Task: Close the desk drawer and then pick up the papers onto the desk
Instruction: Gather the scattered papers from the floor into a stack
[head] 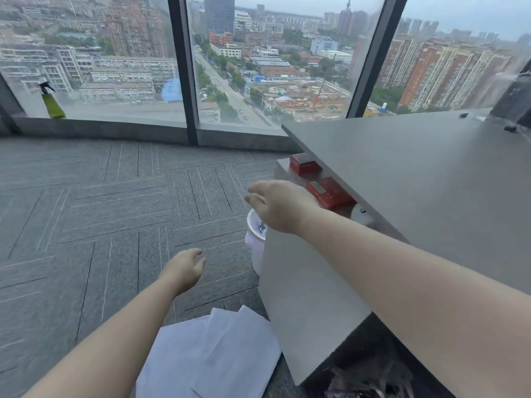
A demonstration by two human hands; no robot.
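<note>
A: Why was the right hand (283, 206) above the drawer (309, 288), fingers loosely spread, holding nothing?

B: Probably to push its flat grey front shut; red boxes (329, 192) showed inside, so it stood open.

A: And the papers (212, 354)?

B: Thin white sheets, overlapping on the carpet (86, 211) just left of the drawer, with the left hand (185, 268) empty and half-open beyond them.

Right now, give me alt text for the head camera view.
An open desk drawer holding red boxes; the empty right hand reaches over it, the left hand hovers above white papers on the carpet.
</note>
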